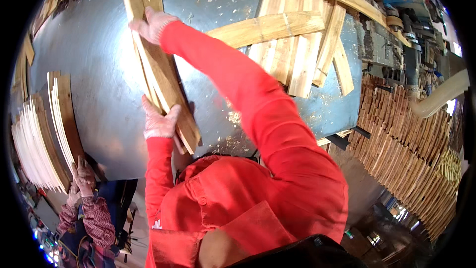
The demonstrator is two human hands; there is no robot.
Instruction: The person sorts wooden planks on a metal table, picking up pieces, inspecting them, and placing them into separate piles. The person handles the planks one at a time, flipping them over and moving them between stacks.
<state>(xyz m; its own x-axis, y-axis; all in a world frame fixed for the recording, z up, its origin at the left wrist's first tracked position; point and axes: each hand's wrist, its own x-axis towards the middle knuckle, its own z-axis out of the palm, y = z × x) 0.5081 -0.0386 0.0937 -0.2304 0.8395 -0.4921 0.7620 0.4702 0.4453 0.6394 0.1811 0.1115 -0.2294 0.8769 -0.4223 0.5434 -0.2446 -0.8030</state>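
Item: bundle of wooden slats [161, 74], several thin boards stacked face to face, standing on edge on the grey metal desk [99, 59] and running lengthwise between the two hands. Right hand [151, 24], in a pale work glove with a red sleeve, clasps the far end of the bundle, fingers wrapped over its top edge. Left hand [159, 119], gloved alike, presses flat against the near end, palm on the side of the outer slat. Beyond the right forearm, well apart from the bundle: loose pile of wooden planks [297, 44], laid crosswise over one another on the same desk, with sawdust [233, 116] scattered between pile and bundle. Off the left hand's outer side, at the desk's edge: stack of thin pale boards [42, 144] standing on edge. A second person's hands [82, 178], in patterned sleeves, rest against that stack. Past the desk on the right-hand side: rows of short wood pieces [401, 144] and a pale ribbed hose [441, 97].
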